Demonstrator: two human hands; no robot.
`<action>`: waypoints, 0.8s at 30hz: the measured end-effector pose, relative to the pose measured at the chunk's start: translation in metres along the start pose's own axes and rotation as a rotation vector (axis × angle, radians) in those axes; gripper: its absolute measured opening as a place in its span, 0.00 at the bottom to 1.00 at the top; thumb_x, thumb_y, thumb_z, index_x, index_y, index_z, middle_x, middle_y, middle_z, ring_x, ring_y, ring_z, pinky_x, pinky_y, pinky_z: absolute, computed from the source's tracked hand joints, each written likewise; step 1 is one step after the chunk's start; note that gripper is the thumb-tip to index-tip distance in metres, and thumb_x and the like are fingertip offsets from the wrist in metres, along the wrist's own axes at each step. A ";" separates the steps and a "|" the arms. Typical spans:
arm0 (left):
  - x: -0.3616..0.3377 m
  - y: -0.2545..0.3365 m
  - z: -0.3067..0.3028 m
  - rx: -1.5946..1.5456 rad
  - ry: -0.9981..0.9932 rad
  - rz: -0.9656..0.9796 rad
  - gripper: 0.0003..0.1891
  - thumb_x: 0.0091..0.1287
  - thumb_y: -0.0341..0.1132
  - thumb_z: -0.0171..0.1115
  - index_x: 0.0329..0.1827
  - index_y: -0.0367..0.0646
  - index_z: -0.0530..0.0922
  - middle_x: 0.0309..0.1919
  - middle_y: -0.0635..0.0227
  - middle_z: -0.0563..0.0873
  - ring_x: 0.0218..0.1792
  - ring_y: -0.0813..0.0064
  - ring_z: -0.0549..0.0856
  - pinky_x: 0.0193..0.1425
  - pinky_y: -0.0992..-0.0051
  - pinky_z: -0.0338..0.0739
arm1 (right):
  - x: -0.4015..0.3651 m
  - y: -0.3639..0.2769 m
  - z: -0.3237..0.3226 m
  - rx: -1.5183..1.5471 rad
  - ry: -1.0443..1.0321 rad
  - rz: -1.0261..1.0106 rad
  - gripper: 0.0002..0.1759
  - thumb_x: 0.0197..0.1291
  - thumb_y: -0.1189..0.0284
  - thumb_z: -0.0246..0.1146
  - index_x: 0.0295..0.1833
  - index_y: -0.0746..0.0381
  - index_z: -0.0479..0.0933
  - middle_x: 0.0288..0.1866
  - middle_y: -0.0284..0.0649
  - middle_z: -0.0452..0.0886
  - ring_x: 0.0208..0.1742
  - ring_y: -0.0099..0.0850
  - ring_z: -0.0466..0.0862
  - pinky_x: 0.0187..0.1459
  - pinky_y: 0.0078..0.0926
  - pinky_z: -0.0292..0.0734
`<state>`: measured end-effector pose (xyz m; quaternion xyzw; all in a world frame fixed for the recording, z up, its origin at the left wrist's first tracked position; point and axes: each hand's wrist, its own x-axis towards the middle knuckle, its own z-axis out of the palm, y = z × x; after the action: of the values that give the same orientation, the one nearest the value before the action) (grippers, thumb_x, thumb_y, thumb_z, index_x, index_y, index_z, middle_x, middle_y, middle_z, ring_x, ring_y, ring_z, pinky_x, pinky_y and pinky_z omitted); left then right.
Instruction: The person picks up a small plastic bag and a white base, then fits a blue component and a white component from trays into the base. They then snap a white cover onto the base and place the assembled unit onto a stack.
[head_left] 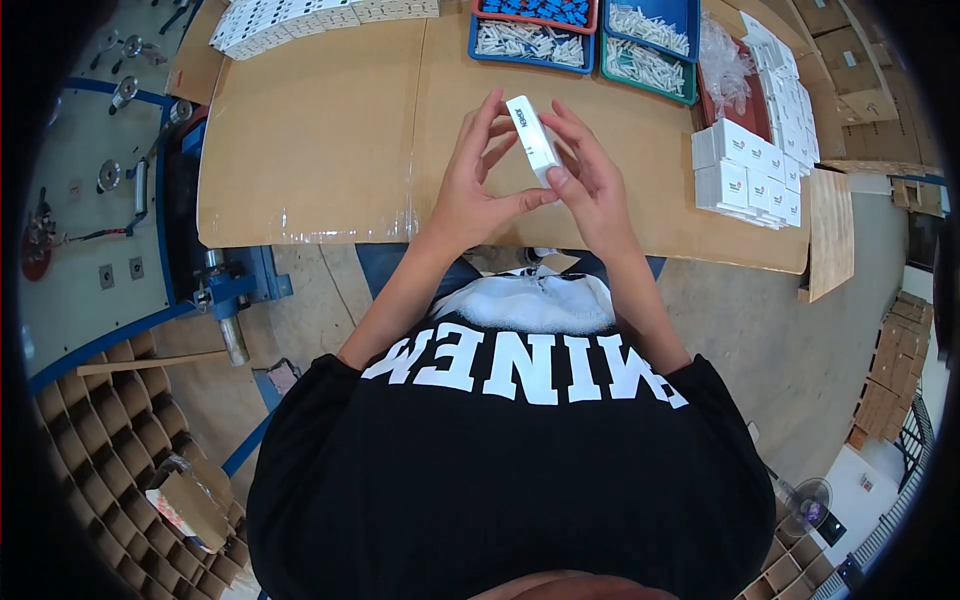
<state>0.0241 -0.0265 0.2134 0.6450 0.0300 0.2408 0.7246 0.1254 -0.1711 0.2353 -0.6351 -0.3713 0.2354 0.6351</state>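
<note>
Both hands hold a small white box (pixel 531 137) above the cardboard-covered bench (pixel 320 150). The left hand (pixel 470 195) has its fingers (pixel 487 120) narrow around the far end and its thumb under the near end. The right hand (pixel 595 190) pinches the near end from the other side. The long axis of the box runs from the fingertips back toward the palms, slanted a little to the right. Both hands are equally near. Beyond the fingers stand trays (pixel 530 45) of small white parts, and to their right lies a stack of white boxes (pixel 745 175).
</note>
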 end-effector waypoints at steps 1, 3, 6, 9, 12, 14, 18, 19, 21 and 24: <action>0.000 -0.001 -0.001 0.069 0.025 0.015 0.55 0.51 0.31 0.82 0.82 0.46 0.56 0.72 0.61 0.66 0.75 0.60 0.69 0.78 0.55 0.68 | -0.002 -0.002 0.000 0.010 0.023 0.108 0.37 0.64 0.67 0.71 0.76 0.62 0.66 0.79 0.49 0.66 0.80 0.41 0.66 0.75 0.43 0.66; 0.000 -0.004 -0.001 0.117 0.002 0.044 0.56 0.51 0.30 0.81 0.83 0.45 0.56 0.73 0.62 0.65 0.75 0.60 0.68 0.78 0.55 0.67 | -0.003 -0.006 0.006 0.080 0.036 0.136 0.37 0.63 0.66 0.73 0.75 0.61 0.68 0.77 0.49 0.69 0.78 0.41 0.69 0.74 0.43 0.67; 0.000 -0.004 -0.001 0.146 -0.020 0.048 0.56 0.50 0.28 0.80 0.83 0.44 0.56 0.74 0.63 0.64 0.76 0.60 0.67 0.78 0.55 0.66 | -0.003 -0.007 0.013 0.148 0.054 0.153 0.38 0.60 0.64 0.75 0.74 0.61 0.70 0.74 0.48 0.73 0.75 0.40 0.73 0.73 0.44 0.69; 0.000 -0.002 0.001 0.097 -0.025 0.004 0.55 0.50 0.28 0.80 0.82 0.43 0.56 0.73 0.63 0.65 0.75 0.60 0.67 0.77 0.54 0.67 | -0.003 -0.005 0.008 0.056 0.063 0.093 0.39 0.59 0.61 0.77 0.72 0.63 0.72 0.71 0.47 0.77 0.73 0.39 0.75 0.72 0.42 0.72; 0.000 0.004 0.003 0.052 -0.028 -0.019 0.52 0.52 0.30 0.81 0.81 0.42 0.59 0.72 0.63 0.66 0.75 0.61 0.68 0.78 0.55 0.68 | -0.002 0.003 0.000 -0.018 0.052 -0.013 0.37 0.60 0.60 0.76 0.70 0.65 0.74 0.68 0.47 0.79 0.70 0.37 0.79 0.68 0.39 0.77; 0.000 0.004 0.004 0.032 -0.031 -0.020 0.50 0.53 0.31 0.81 0.79 0.42 0.61 0.71 0.63 0.66 0.74 0.62 0.69 0.78 0.55 0.68 | -0.004 0.005 -0.005 -0.007 0.047 -0.073 0.35 0.61 0.60 0.75 0.69 0.65 0.76 0.67 0.46 0.81 0.67 0.37 0.82 0.65 0.37 0.80; 0.001 -0.001 0.004 -0.036 -0.048 -0.041 0.51 0.53 0.28 0.81 0.80 0.40 0.60 0.72 0.62 0.67 0.74 0.62 0.69 0.76 0.56 0.70 | -0.002 0.001 -0.009 -0.080 0.063 -0.099 0.27 0.65 0.63 0.72 0.65 0.67 0.79 0.62 0.46 0.85 0.58 0.35 0.87 0.58 0.33 0.83; 0.001 -0.003 0.004 -0.041 -0.046 -0.058 0.51 0.53 0.26 0.80 0.80 0.38 0.59 0.73 0.61 0.67 0.74 0.62 0.68 0.75 0.56 0.71 | -0.002 -0.001 -0.009 -0.175 0.067 -0.117 0.25 0.67 0.64 0.70 0.64 0.68 0.80 0.60 0.47 0.86 0.56 0.34 0.88 0.56 0.31 0.83; 0.001 -0.014 0.004 -0.122 -0.029 -0.123 0.49 0.54 0.27 0.80 0.80 0.40 0.60 0.72 0.63 0.68 0.74 0.63 0.69 0.75 0.58 0.71 | 0.000 0.004 -0.011 -0.294 0.081 -0.118 0.22 0.69 0.64 0.68 0.60 0.69 0.81 0.54 0.46 0.88 0.51 0.32 0.89 0.51 0.29 0.84; -0.002 -0.040 -0.007 -0.443 0.056 -0.290 0.46 0.57 0.25 0.77 0.79 0.42 0.61 0.70 0.64 0.71 0.74 0.66 0.70 0.74 0.62 0.71 | 0.004 0.036 -0.032 -0.370 0.163 0.116 0.19 0.74 0.62 0.62 0.51 0.70 0.82 0.42 0.42 0.88 0.40 0.28 0.88 0.42 0.25 0.82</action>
<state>0.0321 -0.0229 0.1737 0.4525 0.0887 0.1528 0.8741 0.1590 -0.1853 0.2034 -0.7780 -0.3185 0.1475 0.5211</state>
